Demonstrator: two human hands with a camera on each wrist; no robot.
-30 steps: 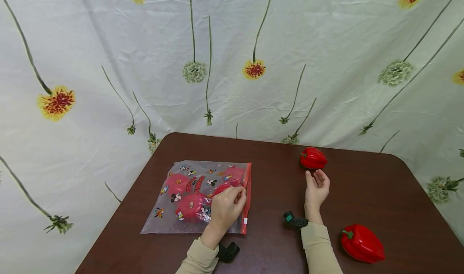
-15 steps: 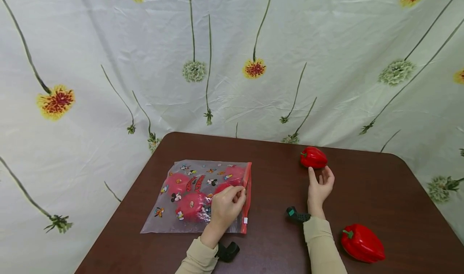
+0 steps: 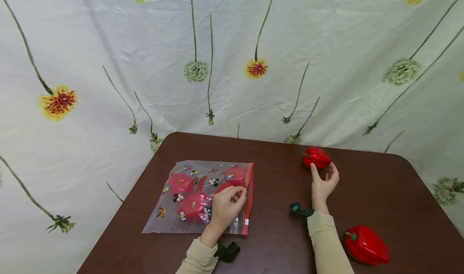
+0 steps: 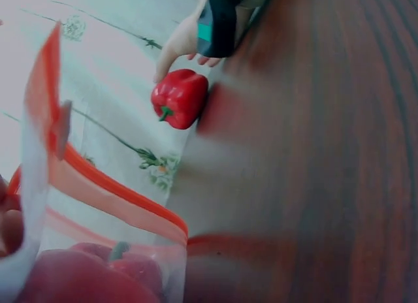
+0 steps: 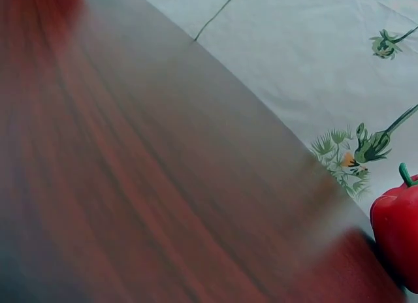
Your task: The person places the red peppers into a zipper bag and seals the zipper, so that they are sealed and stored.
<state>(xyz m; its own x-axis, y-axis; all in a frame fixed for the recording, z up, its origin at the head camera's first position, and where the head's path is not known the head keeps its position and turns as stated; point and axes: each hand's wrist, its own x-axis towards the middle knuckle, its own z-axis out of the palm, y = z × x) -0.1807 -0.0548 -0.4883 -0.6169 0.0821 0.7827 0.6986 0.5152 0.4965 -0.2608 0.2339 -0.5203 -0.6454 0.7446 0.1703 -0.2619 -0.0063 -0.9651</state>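
Pinching red-edged zip bag (image 3: 170, 221), left hand (image 3: 225, 207); right hand (image 3: 323, 187), fingers parted, at five o'clock of far bell pepper (image 3: 317, 157)

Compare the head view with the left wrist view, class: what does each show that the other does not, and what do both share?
Only the head view: the near pepper beside the right sleeve, and cartoon prints on the bag.
Only the left wrist view: a green stem seen through the bag.
Both: the bag, the far pepper, the right hand near it, part of the left hand, the table and flowered cloth.
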